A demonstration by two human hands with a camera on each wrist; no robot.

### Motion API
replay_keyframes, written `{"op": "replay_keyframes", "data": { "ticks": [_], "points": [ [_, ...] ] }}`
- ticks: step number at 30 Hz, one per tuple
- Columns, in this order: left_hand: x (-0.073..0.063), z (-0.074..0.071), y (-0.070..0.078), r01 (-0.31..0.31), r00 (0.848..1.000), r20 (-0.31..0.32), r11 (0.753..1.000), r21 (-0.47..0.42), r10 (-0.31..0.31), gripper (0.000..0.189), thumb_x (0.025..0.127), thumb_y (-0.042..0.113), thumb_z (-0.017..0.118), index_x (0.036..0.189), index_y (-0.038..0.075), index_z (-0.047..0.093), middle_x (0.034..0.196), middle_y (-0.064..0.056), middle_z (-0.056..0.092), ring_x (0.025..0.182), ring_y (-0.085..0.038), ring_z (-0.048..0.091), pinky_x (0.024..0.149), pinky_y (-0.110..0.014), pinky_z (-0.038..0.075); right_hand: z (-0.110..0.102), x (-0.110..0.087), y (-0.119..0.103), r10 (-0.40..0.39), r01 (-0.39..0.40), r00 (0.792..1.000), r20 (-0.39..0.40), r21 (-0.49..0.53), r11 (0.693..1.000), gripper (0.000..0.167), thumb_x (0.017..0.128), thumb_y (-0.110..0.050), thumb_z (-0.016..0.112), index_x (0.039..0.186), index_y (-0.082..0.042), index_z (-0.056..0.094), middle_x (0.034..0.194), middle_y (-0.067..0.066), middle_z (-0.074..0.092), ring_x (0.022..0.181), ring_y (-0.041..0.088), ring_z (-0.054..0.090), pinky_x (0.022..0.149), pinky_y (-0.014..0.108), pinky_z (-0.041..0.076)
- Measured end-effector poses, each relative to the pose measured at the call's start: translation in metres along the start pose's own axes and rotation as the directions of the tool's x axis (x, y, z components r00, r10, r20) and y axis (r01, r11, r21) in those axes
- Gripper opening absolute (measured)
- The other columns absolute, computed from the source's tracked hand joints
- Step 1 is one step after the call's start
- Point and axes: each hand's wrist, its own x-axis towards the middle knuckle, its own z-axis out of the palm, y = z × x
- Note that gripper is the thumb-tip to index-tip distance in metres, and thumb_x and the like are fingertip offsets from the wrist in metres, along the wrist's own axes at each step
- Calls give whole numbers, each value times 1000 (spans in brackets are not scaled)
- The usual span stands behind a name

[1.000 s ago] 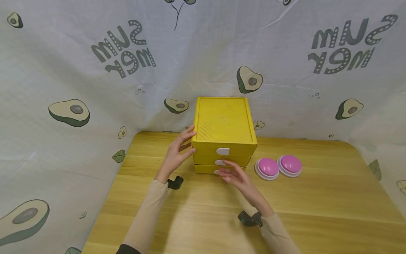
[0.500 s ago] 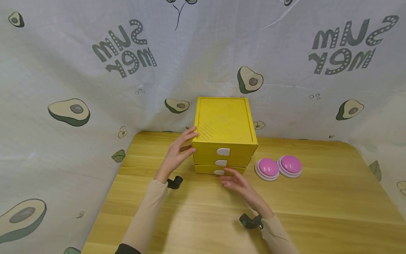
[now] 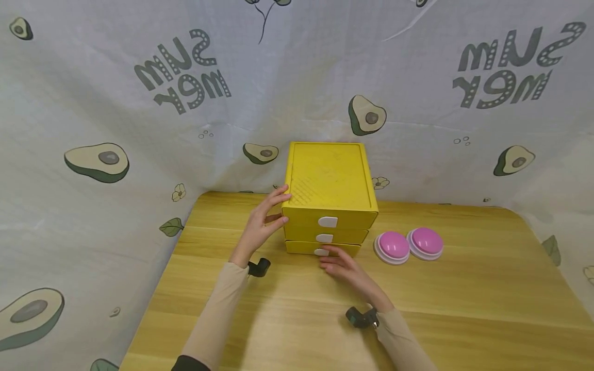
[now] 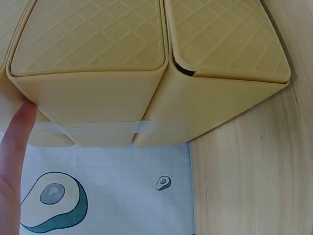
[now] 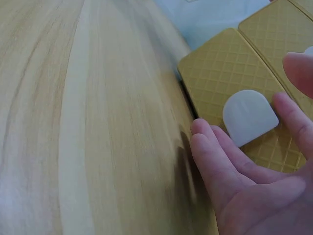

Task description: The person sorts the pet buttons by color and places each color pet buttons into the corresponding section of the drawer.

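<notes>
A yellow drawer cabinet (image 3: 334, 175) with three stacked drawers stands on the wooden table, each drawer front bearing a white tab handle. My left hand (image 3: 257, 226) rests against the cabinet's left side, fingertips at the top front edge and thumb lower by the front corner. One left finger (image 4: 18, 142) touches the yellow side wall in the left wrist view. My right hand (image 3: 348, 270) is at the bottom drawer, fingers loosely extended. In the right wrist view its fingertips surround the white handle (image 5: 249, 115), one on each side, without pinching it.
Right of the cabinet sit two pink domed buttons (image 3: 394, 244) on white bases, side by side. Behind the table (image 3: 464, 288) hangs a pale cloth (image 3: 297, 77) printed with avocados. Dark wrist cameras (image 3: 359, 317) jut from both wrists.
My right hand has come down from the middle drawer's handle to the bottom drawer's handle. The left hand stays against the cabinet almost unmoved. All drawers look closed throughout.
</notes>
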Motion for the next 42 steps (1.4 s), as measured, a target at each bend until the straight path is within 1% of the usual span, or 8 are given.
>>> {"op": "replay_keyframes", "data": {
  "ticks": [4, 6, 17, 20, 25, 34, 40, 42],
  "points": [
    [0, 0, 16, 4, 1000, 2, 1000, 8, -4, 45, 89, -8, 60, 132, -4, 48, 150, -16, 34, 133, -33, 38, 89, -53, 48, 0, 2, 2, 17, -16, 1000, -18, 31, 999, 52, 97, -6, 52, 143, 6, 30, 139, 35, 37, 125, 46, 42, 99, 28, 42],
    [0, 0, 18, 8, 1000, 1, 1000, 6, -8, 45, 89, -8, 60, 132, -4, 48, 150, -17, 33, 133, -33, 37, 89, -54, 48, 0, 3, 2, 13, -13, 1000, -24, 37, 999, 52, 97, -6, 52, 143, 7, 31, 140, 34, 37, 125, 48, 40, 99, 28, 42],
    [0, 1, 17, 3, 1000, -4, 1000, -6, -3, 44, 90, -7, 60, 132, -4, 48, 150, -19, 33, 134, -35, 36, 88, -56, 47, 3, 0, 5, 6, -4, 999, -37, 65, 998, 49, 97, -4, 52, 140, 11, 33, 141, 33, 36, 126, 48, 39, 101, 30, 41],
    [0, 1, 17, 8, 1000, -5, 1000, -11, -8, 44, 90, -6, 60, 133, -4, 49, 150, -18, 33, 134, -35, 36, 89, -55, 47, 4, -2, 6, -7, 9, 999, -36, 61, 998, 50, 97, -3, 52, 140, 12, 33, 140, 34, 36, 125, 48, 40, 101, 31, 41],
    [-1, 0, 16, 17, 1000, -4, 1000, -15, -17, 44, 90, -6, 60, 133, -4, 48, 150, -17, 33, 134, -34, 36, 89, -55, 47, 8, -7, 4, -18, 20, 999, -41, 44, 999, 48, 97, -3, 52, 139, 12, 34, 138, 35, 37, 123, 46, 43, 100, 29, 42],
    [0, 1, 15, 18, 1000, -8, 1000, -13, -19, 44, 90, -6, 60, 133, -3, 49, 151, -16, 33, 134, -31, 37, 90, -52, 48, 16, -22, -1, -7, 8, 999, -34, 34, 999, 47, 97, -1, 51, 138, 13, 35, 136, 36, 38, 121, 46, 46, 98, 29, 44],
    [-1, 0, 15, 19, 1000, -9, 1000, -16, -20, 44, 90, -6, 60, 133, -3, 48, 151, -16, 32, 135, -32, 36, 90, -51, 48, 23, -36, -3, 20, -19, 1000, -16, 41, 999, 46, 98, -1, 49, 139, 11, 34, 139, 35, 38, 122, 48, 43, 99, 29, 43],
    [-1, 0, 15, 23, 1000, -8, 1000, -21, -23, 44, 90, -6, 60, 133, -3, 48, 151, -15, 32, 135, -31, 35, 91, -50, 48, 24, -41, -3, 5, -5, 1000, 1, 45, 999, 46, 98, 0, 49, 139, 12, 34, 138, 37, 37, 122, 49, 43, 99, 30, 42]
  ]
}}
